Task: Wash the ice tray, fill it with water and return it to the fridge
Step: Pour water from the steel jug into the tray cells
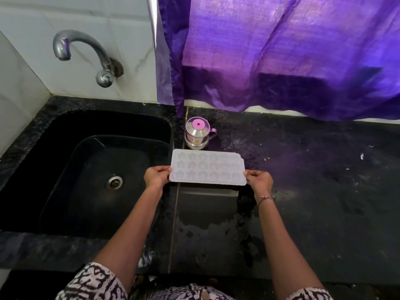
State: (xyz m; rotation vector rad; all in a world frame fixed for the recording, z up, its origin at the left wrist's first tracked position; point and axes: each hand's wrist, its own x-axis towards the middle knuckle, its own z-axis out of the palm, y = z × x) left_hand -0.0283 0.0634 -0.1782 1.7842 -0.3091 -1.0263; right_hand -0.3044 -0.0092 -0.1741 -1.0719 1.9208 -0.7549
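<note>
White veined tiles [97,20] cover the wall in the upper left of the frame, and a curved chrome tap [86,53] juts from them. Below it, at left, a deep black sink [43,135] with a steel drain [114,181] is set into a black speckled counter [313,174] that fills the middle and right. A purple curtain [281,50] hangs across the upper right, its hem reaching the counter's back edge. Light glows through it and tints the stone purple. A small lidded steel pot [198,133] stands at centre, just right of the sink. A wet patch [207,224] shines at lower centre, beside a thin seam [174,213].
</note>
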